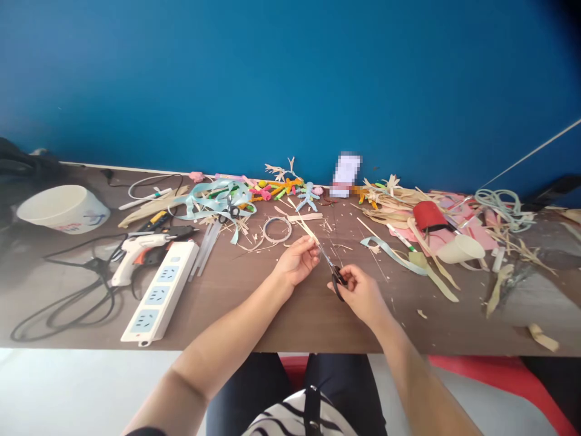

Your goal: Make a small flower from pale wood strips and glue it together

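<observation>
Over the middle of the brown table, my left hand (298, 260) is closed in a pinch on a thin pale strip (307, 229) that points up and away from me. My right hand (361, 292) has its fingers in the black handles of a pair of scissors (337, 280). The blades reach up and left to the strip, close by my left fingertips. Whether they touch the strip I cannot tell. Just beyond my left hand lie a roll of tape (277, 230) and scattered pale scraps (313, 216).
At left are a white power strip (175, 260), a glue gun (131, 257), looped black cable and a white tub (63, 209). Light-blue ribbon (200, 200) and colourful pipe-cleaner pieces (285, 189) lie along the wall. To the right are pale husk strips, a red cup (426, 216) and a white cup (460, 249).
</observation>
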The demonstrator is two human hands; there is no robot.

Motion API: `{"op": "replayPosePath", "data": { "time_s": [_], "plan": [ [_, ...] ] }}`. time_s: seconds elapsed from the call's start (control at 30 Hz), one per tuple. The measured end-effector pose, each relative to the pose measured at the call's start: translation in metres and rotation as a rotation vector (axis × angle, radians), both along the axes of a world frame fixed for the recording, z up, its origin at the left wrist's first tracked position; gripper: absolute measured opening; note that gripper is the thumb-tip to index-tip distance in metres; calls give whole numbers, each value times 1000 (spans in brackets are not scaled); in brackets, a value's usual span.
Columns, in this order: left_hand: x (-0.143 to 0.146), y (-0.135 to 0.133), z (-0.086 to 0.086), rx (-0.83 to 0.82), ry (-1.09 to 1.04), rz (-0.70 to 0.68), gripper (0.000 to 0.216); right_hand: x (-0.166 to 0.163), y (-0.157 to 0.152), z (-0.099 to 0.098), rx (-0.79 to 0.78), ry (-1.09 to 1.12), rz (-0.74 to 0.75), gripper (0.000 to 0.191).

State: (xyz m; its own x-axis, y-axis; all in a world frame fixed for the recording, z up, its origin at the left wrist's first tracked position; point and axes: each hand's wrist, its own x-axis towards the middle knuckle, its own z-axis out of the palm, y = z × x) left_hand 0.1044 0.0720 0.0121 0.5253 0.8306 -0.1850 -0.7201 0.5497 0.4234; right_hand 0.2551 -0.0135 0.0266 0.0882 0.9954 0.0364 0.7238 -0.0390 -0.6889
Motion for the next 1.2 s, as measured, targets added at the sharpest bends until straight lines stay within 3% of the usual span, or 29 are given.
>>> {"op": "replayPosePath", "data": {
  "time_s": [0.67,1.2],
  "plan": [
    [2,0,4,-41,106,30,10,-1,7,5,74,-165,18,27],
    [1,-1,3,-37,162,29,11,2,6,-3,13,8,30,30]
  ]
}}
